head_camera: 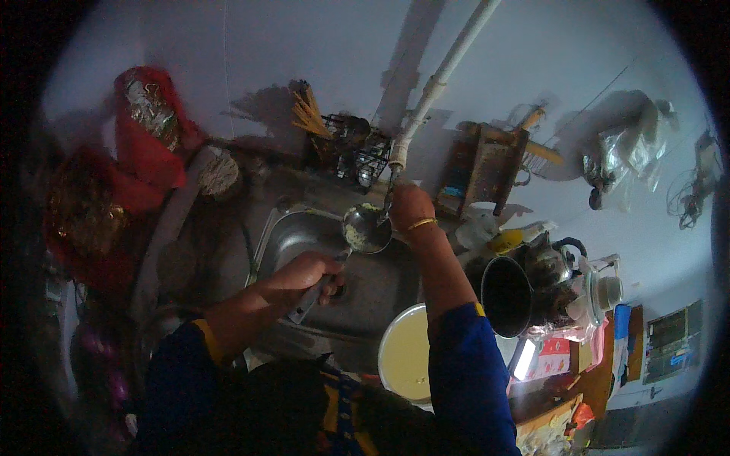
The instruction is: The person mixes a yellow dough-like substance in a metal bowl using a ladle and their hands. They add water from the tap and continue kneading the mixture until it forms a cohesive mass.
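Note:
In my left hand (311, 276) is the grey handle of a metal ladle (368, 229). Its round bowl, smeared with pale yellow residue, is held over the far side of the steel sink (365, 285). My right hand (409, 208), with a yellow bangle at the wrist, closes around a tap (393, 175) at the lower end of a white wall pipe (436, 85). The tap's handle is mostly hidden by my fingers. Close to my right forearm stands a wide container of pale yellow liquid (404, 356), partly covered by my sleeve.
Behind the sink, a black wire basket (365, 151) and chopsticks (309, 111) stand against the wall. A dark pot (506, 296) and a kettle (550, 259) are at right. A wooden rack (485, 168) hangs there. Red bags (151, 154) lie at left.

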Tool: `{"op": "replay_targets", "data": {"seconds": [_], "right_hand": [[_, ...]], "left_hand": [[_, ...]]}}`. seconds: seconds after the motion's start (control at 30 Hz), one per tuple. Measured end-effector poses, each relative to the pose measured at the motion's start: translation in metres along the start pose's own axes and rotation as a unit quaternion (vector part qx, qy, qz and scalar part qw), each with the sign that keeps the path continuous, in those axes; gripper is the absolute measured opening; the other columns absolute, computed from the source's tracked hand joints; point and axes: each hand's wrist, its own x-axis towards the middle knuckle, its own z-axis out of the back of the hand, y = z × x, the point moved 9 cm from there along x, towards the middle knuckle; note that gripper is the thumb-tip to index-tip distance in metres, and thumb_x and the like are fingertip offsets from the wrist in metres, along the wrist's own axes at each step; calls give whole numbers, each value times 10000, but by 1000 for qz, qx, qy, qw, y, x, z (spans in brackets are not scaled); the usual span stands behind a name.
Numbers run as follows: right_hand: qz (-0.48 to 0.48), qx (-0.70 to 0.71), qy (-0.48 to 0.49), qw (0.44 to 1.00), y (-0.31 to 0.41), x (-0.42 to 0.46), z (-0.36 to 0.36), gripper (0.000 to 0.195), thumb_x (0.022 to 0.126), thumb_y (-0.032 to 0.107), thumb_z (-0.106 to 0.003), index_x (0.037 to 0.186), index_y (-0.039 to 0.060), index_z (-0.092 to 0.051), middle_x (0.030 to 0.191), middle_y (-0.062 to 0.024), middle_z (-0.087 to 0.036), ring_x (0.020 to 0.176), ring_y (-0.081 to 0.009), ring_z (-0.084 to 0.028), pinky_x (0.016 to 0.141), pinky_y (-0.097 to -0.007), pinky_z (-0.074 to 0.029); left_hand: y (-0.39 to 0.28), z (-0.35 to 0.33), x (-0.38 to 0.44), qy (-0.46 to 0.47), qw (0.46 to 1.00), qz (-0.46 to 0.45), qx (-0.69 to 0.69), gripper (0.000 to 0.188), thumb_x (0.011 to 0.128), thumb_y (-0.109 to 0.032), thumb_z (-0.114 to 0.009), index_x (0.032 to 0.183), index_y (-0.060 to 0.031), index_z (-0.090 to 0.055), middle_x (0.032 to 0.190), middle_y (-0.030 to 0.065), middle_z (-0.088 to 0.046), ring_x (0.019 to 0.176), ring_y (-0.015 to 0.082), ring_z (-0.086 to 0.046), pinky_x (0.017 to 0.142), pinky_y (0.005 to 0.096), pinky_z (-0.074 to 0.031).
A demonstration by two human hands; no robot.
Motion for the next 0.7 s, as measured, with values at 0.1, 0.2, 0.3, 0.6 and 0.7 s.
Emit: {"op": "replay_targets", "data": {"seconds": [0.1,0.2,0.3,0.6,0.7], "right_hand": [[29,2,-29,999,0,-1,0,166,696,65,-533,854,18,-556,824,-195,-593,783,-358,-588,669,-426,-482],[58,20,-59,996,2,-5,6,185,699,49,-518,881,20,-523,815,-207,-587,775,-368,-583,658,-437,-478],[72,26,-54,996,5,-8,10,212,704,48,-511,914,24,-503,807,-214,-582,770,-373,-580,655,-441,-476],[74,20,-37,996,8,-11,14,226,729,50,-543,951,25,-504,878,-185,-586,793,-349,-590,662,-420,-492],[101,54,-88,990,8,-14,19,208,734,58,-485,941,37,-493,859,-199,-579,796,-366,-573,671,-441,-471]], "left_hand": [[-2,-3,2,18,1000,-7,-22,237,868,-205,-438,713,-45,-518,566,44,-479,462,129,-440,414,282,-379],[-7,-8,-1,1,999,-7,-31,219,859,-158,-427,709,-20,-507,540,51,-462,445,148,-434,429,289,-372],[-13,-11,-4,7,1000,-18,-7,205,854,-132,-425,710,-9,-503,529,52,-457,438,155,-434,435,296,-372],[3,-5,6,31,998,13,-55,213,860,-195,-478,748,-20,-522,574,37,-473,484,133,-463,424,291,-400],[12,-2,13,53,995,26,-79,214,858,-206,-489,763,-17,-521,591,40,-480,494,137,-468,434,298,-405]]}}
